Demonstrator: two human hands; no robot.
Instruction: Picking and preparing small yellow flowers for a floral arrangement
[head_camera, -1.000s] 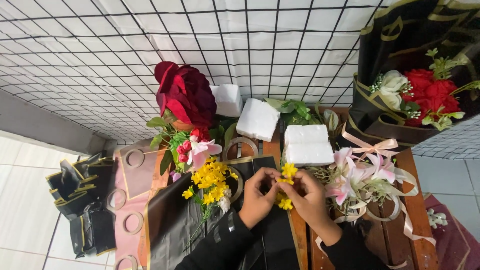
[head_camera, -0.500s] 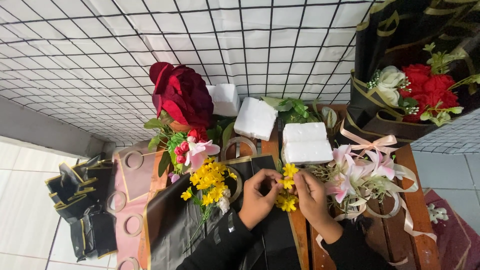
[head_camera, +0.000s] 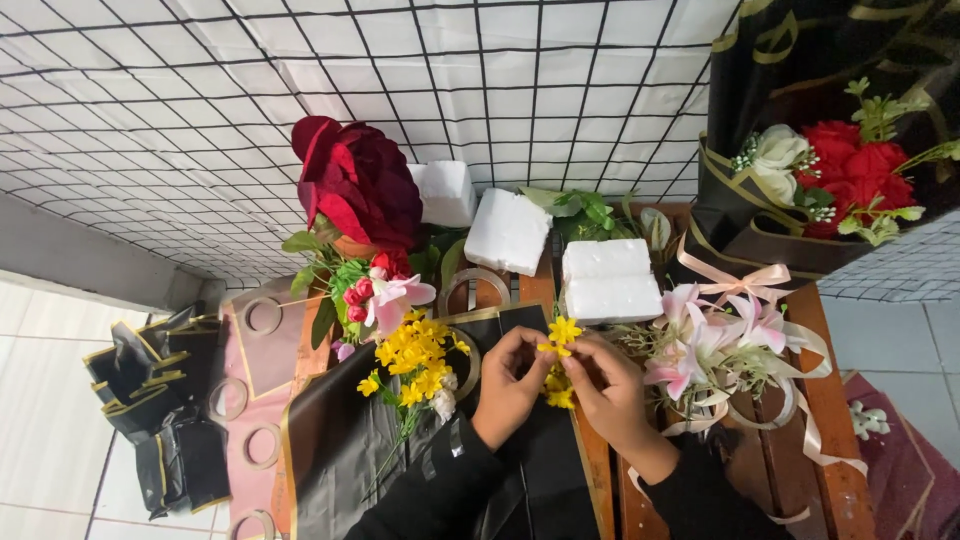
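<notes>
Left hand (head_camera: 512, 385) and right hand (head_camera: 607, 385) both pinched shut on the small yellow flower sprig (head_camera: 561, 352), fingertips meeting at its stem, one bloom standing free above the fingers, more yellow showing below between the palms. Sprig held over the black wrapping sheet (head_camera: 340, 450) with its gold edge, just above the desk (head_camera: 835, 400).

Just left of the sprig, a yellow flower bunch (head_camera: 415, 360) lying on the same sheet, a little clear of the left hand's knuckles. Beyond it, up and left of the sprig, a pink lily (head_camera: 397, 297) and a large dark red rose (head_camera: 355, 180). Right above the sprig, a white foam block (head_camera: 612, 283), close to the fingertips; two more white foam blocks (head_camera: 507, 230) farther up. Right of the sprig, pink lilies with peach ribbon (head_camera: 715, 335) crowding the right wrist. Far upper right, a finished black-wrapped bouquet (head_camera: 830, 160).

Open room mostly below the sprig, on the sheet between the forearms. Far left of the sprig, past the desk edge, folded black papers (head_camera: 150, 400) on the tiled floor (head_camera: 45, 420).
</notes>
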